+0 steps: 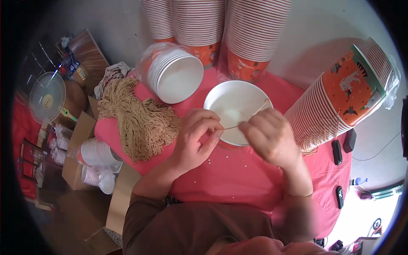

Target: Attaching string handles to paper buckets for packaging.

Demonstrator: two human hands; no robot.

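A thin tan cord (pixel 230 127) is stretched between my two hands, above the near part of a white paper bucket (pixel 212 95). My left hand (pixel 196 138) pinches one end between thumb and fingertips. My right hand (pixel 272 138) is closed on the cord a short way to the right, its fingers curled and partly hidden. A further length of cord (pixel 260 107) shows behind the right hand, over the bucket's mouth. To the left of my left hand lies a big heap of tan cords (pixel 146 123) on the pink cloth.
Tall stacks of paper buckets (pixel 199 23) stand at the back; another stack (pixel 316 106) leans at right with cords (pixel 316 138) draped on it. Bagged buckets (pixel 180 78) lie back left. Small white beads (pixel 227 157) dot the pink tablecloth (pixel 229 182). Dark devices (pixel 336 152) sit right; cardboard boxes (pixel 78 153), left.
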